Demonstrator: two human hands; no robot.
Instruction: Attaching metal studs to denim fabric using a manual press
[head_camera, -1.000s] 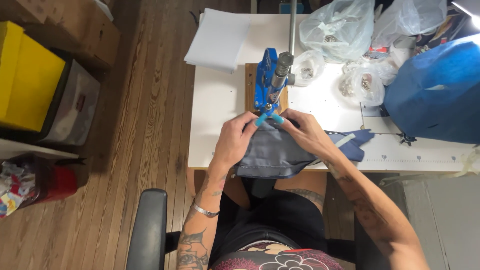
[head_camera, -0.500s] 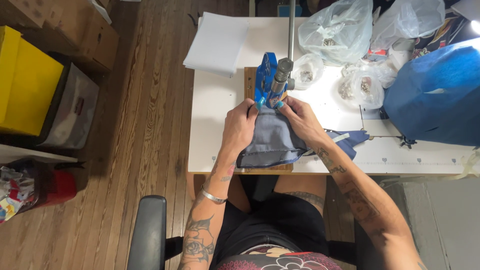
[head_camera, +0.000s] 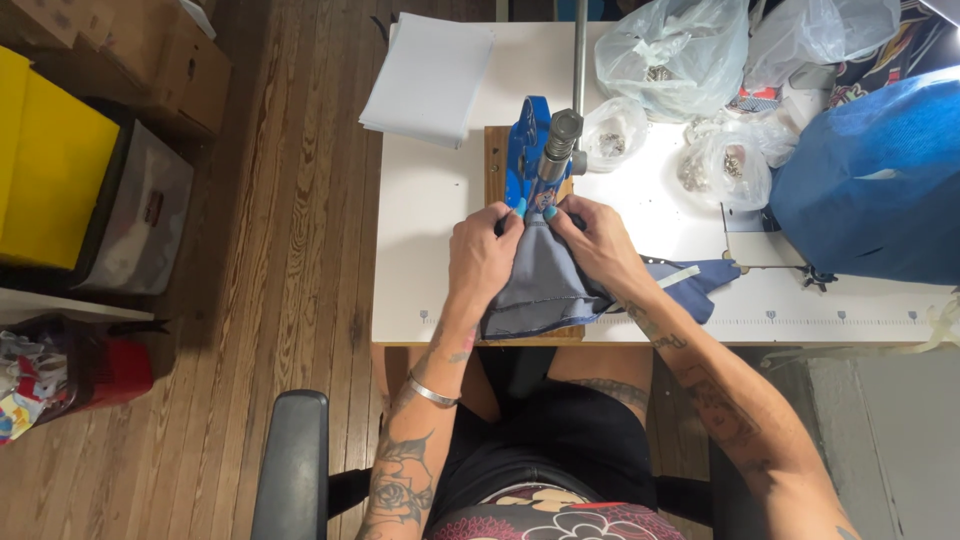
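Two hands on one piece of work here. The left hand (head_camera: 482, 258) and the right hand (head_camera: 600, 243) both press down on a soft grey-blue fabric piece (head_camera: 545, 290), which lies on the white table (head_camera: 425, 280) with its upper edge tucked under the head of a blue hand press with a steel plunger (head_camera: 540, 160). Left grip: fingers curled closed, pinching the cloth's top left edge right by the press. Right grip: fingers bent down onto the top right edge, holding it flat; whether the thumb is clamped under the cloth I cannot tell.

That fabric looks light, limp and floppy. It drapes over the near table edge and will bunch or slide unless held taut, so the best hold, by my reading, is close to the press on both sides of the die, just where the fingers sit now.

Now the packages. Clear crumpled plastic bags (head_camera: 725, 165) of small metal bits sit behind and right of the press, with a bigger one at the back. A stack of white sheets (head_camera: 428, 75) lies at the far left corner. A bulky blue bag (head_camera: 870, 180) fills the right. On the floor at left, a yellow box (head_camera: 45, 180) and a cardboard carton (head_camera: 165, 60).
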